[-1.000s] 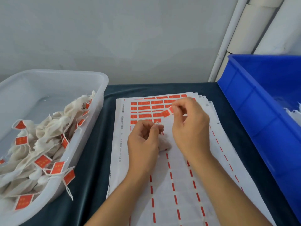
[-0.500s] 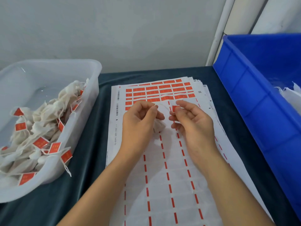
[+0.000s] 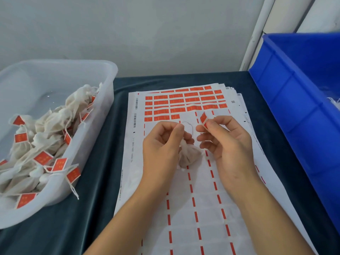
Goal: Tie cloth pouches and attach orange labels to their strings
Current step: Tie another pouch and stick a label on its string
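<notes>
The cloth pouch (image 3: 189, 155) sits at the picture's centre on the label sheets (image 3: 202, 208), its neck pinched in the left hand (image 3: 161, 144); its string (image 3: 189, 126) loops toward 12 o'clock. The right hand (image 3: 226, 142), at 3 o'clock of it, pinches one peeled orange label (image 3: 203, 117), seemingly not yet on the string. At 9 o'clock, the clear tub (image 3: 103, 92) holds many labelled pouches; the blue crate (image 3: 294, 100) holds more, apparently untied.

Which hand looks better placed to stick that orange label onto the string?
The right hand: it already pinches the orange label beside the string loop, while the left hand is busy holding the pouch at its neck.
</notes>
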`<state>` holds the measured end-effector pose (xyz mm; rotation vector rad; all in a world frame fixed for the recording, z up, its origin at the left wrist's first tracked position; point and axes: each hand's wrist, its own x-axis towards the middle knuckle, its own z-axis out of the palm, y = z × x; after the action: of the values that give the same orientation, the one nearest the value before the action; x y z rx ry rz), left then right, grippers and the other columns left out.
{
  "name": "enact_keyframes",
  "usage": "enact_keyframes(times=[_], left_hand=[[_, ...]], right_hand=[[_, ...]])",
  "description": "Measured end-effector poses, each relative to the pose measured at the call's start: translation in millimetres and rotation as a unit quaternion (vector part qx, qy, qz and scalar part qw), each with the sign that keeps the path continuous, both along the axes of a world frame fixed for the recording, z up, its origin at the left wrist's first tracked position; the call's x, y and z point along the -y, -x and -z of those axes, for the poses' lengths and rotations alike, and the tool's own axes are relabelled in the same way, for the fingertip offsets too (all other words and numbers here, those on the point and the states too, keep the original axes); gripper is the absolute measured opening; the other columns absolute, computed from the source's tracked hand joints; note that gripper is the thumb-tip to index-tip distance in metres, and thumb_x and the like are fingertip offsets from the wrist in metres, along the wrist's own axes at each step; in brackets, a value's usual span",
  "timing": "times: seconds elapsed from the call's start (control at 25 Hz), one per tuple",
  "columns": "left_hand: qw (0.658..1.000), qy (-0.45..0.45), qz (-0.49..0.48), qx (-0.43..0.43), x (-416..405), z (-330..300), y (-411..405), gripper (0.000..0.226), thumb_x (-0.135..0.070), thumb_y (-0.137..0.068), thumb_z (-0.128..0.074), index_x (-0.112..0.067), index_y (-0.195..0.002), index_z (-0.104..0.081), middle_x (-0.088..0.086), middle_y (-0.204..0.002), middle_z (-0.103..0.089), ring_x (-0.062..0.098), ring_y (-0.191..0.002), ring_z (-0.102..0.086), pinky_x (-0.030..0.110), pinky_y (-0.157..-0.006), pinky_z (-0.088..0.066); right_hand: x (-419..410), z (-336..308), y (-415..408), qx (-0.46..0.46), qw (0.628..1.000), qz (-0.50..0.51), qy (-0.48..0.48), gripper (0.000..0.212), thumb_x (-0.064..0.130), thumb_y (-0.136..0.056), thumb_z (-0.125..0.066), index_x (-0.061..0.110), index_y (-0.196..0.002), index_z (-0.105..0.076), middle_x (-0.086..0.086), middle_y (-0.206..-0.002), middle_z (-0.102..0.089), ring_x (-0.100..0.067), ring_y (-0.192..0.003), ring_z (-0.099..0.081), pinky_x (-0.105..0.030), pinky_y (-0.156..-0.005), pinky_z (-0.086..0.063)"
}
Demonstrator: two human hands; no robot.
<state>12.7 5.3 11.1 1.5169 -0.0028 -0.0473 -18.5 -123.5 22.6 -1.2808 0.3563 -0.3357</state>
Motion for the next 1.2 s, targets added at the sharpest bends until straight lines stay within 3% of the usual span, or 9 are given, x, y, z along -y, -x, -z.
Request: enact_keyframes(times=[0.16,0.32,0.48,0.6,0.76,1.2], left_hand=[[1.0,0.001,0.005,0.007,-2,3,3,0.017,-0.026,-0.103,-0.065,-0.023,-0.088,-0.073,0.001,-0.083,-0.077,0.022,-0.079,-0.077,0.038,-0.081,-0.065],[1.0,0.005,0.002,0.007,0,4,4,0.017,-0.029,-0.104,-0.065,-0.028,-0.089,-0.073,-0.002,-0.085,-0.077,0.021,-0.081,-0.077,0.036,-0.082,-0.065],[1.0,0.011,0.004,0.022,-2,5,5,0.014,-0.025,-0.103,-0.065,-0.025,-0.093,-0.075,-0.002,-0.084,-0.077,0.019,-0.081,-0.076,0.025,-0.078,-0.062],[0.999,0.013,0.005,0.035,-2,4,6,0.014,-0.02,-0.103,-0.066,-0.022,-0.095,-0.077,-0.003,-0.083,-0.077,0.012,-0.079,-0.075,0.016,-0.075,-0.056],[0.999,0.031,0.013,0.039,-1,4,7,0.013,-0.019,-0.103,-0.066,-0.017,-0.098,-0.077,0.0,-0.09,-0.079,0.015,-0.084,-0.076,0.022,-0.077,-0.06],[0.999,0.015,0.019,0.027,-3,3,7,0.015,-0.023,-0.104,-0.064,-0.021,-0.097,-0.077,0.001,-0.091,-0.079,0.022,-0.089,-0.076,0.033,-0.084,-0.063]], right_hand=[[-5,0,2,0.001,0.997,-0.058,-0.048,0.012,0.024,-0.097,-0.066,0.027,-0.089,-0.075,-0.008,-0.103,-0.078,-0.023,-0.089,-0.075,-0.027,-0.069,-0.057],[-3,-1,3,-0.004,0.99,-0.084,-0.11,0.017,0.034,-0.086,-0.068,0.024,-0.098,-0.075,-0.002,-0.112,-0.076,-0.017,-0.092,-0.072,-0.027,-0.069,-0.057],[-8,-1,1,-0.002,0.984,-0.085,-0.156,0.013,0.026,-0.08,-0.072,0.02,-0.092,-0.075,-0.003,-0.086,-0.066,-0.012,-0.07,-0.056,-0.024,-0.057,-0.048],[-12,-1,2,-0.004,0.984,-0.088,-0.153,0.013,0.025,-0.077,-0.075,0.019,-0.089,-0.076,-0.005,-0.084,-0.069,-0.012,-0.065,-0.059,-0.024,-0.054,-0.051],[-16,1,4,-0.016,0.984,-0.09,-0.154,0.02,0.026,-0.072,-0.079,0.015,-0.087,-0.076,-0.008,-0.085,-0.073,-0.012,-0.065,-0.062,-0.024,-0.056,-0.054],[-17,5,3,-0.049,0.982,-0.103,-0.152,0.027,0.033,-0.08,-0.075,0.012,-0.098,-0.078,-0.006,-0.085,-0.072,-0.011,-0.063,-0.059,-0.025,-0.056,-0.052]])
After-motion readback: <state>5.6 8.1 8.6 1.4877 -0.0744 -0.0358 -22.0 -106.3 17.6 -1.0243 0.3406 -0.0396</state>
